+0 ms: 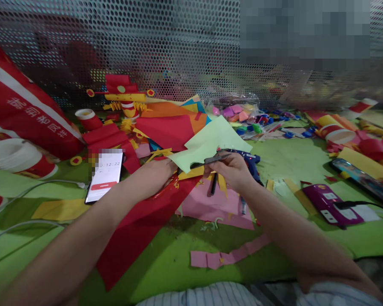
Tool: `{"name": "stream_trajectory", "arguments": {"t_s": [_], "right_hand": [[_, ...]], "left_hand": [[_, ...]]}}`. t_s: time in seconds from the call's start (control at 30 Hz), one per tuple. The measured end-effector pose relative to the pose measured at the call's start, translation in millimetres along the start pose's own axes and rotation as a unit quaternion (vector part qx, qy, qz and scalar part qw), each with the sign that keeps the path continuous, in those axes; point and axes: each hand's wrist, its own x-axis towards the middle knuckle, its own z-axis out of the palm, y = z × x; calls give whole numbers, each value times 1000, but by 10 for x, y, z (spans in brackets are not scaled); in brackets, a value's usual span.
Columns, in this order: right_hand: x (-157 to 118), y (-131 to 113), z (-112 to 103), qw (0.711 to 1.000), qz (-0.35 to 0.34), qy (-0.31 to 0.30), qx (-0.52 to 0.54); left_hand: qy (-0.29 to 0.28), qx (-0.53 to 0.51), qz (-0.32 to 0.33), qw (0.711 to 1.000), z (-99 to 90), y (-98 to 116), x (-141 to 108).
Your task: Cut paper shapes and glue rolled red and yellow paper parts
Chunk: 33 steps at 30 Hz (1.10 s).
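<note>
Clear plastic bag (252, 102) contains pink pieces (236, 108). Pale-green paper sheet (217, 135): edge notched. Right hand (233, 169) pinches slim dark object (211, 160); left hand (159, 175), grip unclear.

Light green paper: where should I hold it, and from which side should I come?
For the light green paper, I would place the grip at its upper corner, coming from the far side. The sheet looks thin, so a pinch should suit; that corner is clear of the left hand, right hand and dark tool, all near its lower edge.
</note>
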Motion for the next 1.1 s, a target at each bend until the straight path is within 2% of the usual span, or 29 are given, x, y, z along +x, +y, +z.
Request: {"name": "stream_trajectory", "arguments": {"t_s": [0.1,0.13,0.23,0.33,0.4,0.47,0.53,0.57,0.63,0.77,0.87,1.0,1.1], "right_hand": [[21,44,-4,1000,6,-2,9],[30,63,-5,1000,12,-1,11],[55,121,-1,999,27,5,17],[58,170,23,999,37,-4,35],[47,193,49,998,44,-11,51],[32,204,79,997,53,-13,61],[17,207,111,996,62,-10,64],[13,207,127,996,66,-8,64],[7,206,155,995,73,-6,64],[-2,197,186,994,92,-10,51],[-21,173,186,996,84,-30,13],[-50,138,175,991,79,-58,-88],[-62,135,169,985,48,-71,-148]], "left_hand": [[-40,18,-8,999,-8,1,-4],[-35,9,-9,999,-5,-3,-4],[34,-74,-37,996,27,-6,-3],[107,-171,-98,975,68,55,7],[129,-295,-128,938,87,144,18],[122,-467,-153,863,103,246,33],[121,-577,-171,790,122,330,49],[130,-605,-176,766,131,358,57],[167,-622,-181,743,149,387,69],[233,-608,-174,739,170,392,72],[254,-594,-168,745,182,401,71],[253,-544,-154,786,209,417,83],[242,-493,-155,821,224,421,90]]}}
